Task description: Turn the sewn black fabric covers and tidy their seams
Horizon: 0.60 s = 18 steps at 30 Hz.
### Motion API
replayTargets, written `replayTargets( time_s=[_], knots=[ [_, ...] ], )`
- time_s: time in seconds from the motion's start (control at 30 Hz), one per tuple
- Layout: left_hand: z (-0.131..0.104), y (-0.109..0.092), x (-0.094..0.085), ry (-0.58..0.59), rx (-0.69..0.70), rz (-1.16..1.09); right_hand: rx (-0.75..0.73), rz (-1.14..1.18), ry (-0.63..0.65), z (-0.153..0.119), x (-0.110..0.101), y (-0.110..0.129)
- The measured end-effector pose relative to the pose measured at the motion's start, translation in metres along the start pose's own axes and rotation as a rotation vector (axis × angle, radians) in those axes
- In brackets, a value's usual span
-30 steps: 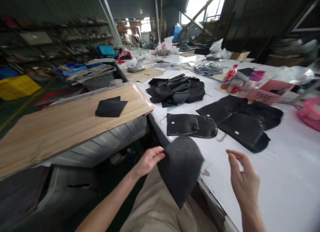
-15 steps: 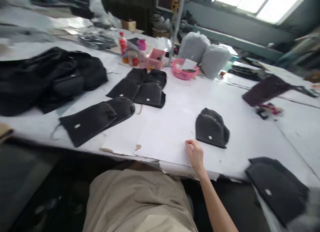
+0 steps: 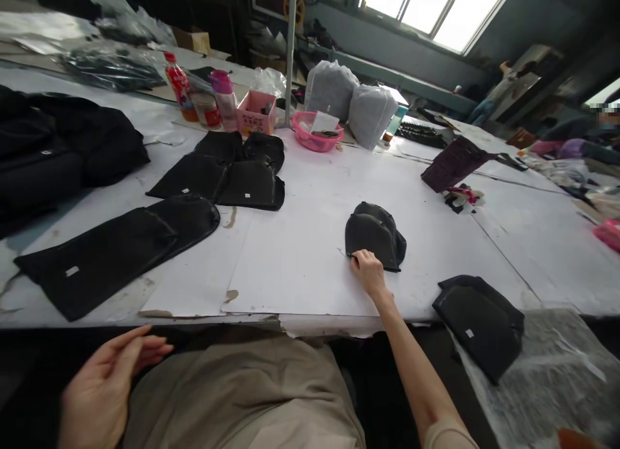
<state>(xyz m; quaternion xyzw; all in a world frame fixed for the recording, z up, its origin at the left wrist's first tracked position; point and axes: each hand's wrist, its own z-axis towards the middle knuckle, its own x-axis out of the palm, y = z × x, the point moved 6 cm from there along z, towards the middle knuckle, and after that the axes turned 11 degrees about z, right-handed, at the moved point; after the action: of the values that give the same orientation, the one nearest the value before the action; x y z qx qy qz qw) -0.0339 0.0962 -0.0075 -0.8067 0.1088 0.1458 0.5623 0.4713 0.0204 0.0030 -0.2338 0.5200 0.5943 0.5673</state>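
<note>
My right hand (image 3: 369, 272) touches the lower left edge of a small black fabric piece (image 3: 372, 236) on the white table, its fingers curled at that edge. My left hand (image 3: 113, 378) is low at the left, over the dark gap before the table, fingers apart and holding nothing. Nearest to it on the table lies a long black piece (image 3: 111, 252) with a small white label. More black pieces (image 3: 247, 181) lie together behind it. Another black piece (image 3: 479, 320) sits at the right table edge, partly on a translucent sheet.
A large black fabric heap (image 3: 68, 139) fills the left. Bottles, a pink box (image 3: 256, 113), a pink basket (image 3: 317, 132) and grey bags (image 3: 372, 110) stand behind, beside a pole (image 3: 290, 55). A dark purple item (image 3: 455, 161) is at the right. People appear in the far right background.
My left hand has come into view at the lower left. My right hand has moved forward onto the edge of the small black piece. The view has shifted to the right.
</note>
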Motion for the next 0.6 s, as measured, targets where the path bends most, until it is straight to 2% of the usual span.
replayTargets(
  time_s=[0.07,0.13,0.23,0.33,0.4,0.5,0.57,0.6],
  knots=[
    [-0.004,0.007,0.035,0.087,0.007,-0.099,-0.003,0.028,-0.045,0.001,-0.005,0.008],
    [-0.014,0.002,0.073,0.261,0.044,-0.101,-0.009,0.062,-0.093,0.001,-0.009,0.028],
    [-0.041,-0.017,0.124,0.545,0.096,-0.075,-0.042,0.167,-0.135,-0.004,-0.004,0.079],
    [-0.062,-0.033,0.161,0.719,0.104,-0.145,-0.066,0.533,-0.096,-0.015,0.013,0.138],
    [-0.067,-0.039,0.178,0.737,0.106,-0.196,0.01,0.689,-0.009,-0.023,0.026,0.168],
    [-0.061,-0.035,0.186,0.593,0.097,-0.235,0.025,0.852,0.194,-0.032,0.035,0.2],
    [-0.054,-0.026,0.182,0.469,0.045,-0.244,-0.03,0.92,0.323,-0.034,0.031,0.206],
    [-0.052,-0.02,0.18,0.429,0.007,-0.255,-0.04,0.923,0.34,-0.033,0.027,0.201]
  ],
)
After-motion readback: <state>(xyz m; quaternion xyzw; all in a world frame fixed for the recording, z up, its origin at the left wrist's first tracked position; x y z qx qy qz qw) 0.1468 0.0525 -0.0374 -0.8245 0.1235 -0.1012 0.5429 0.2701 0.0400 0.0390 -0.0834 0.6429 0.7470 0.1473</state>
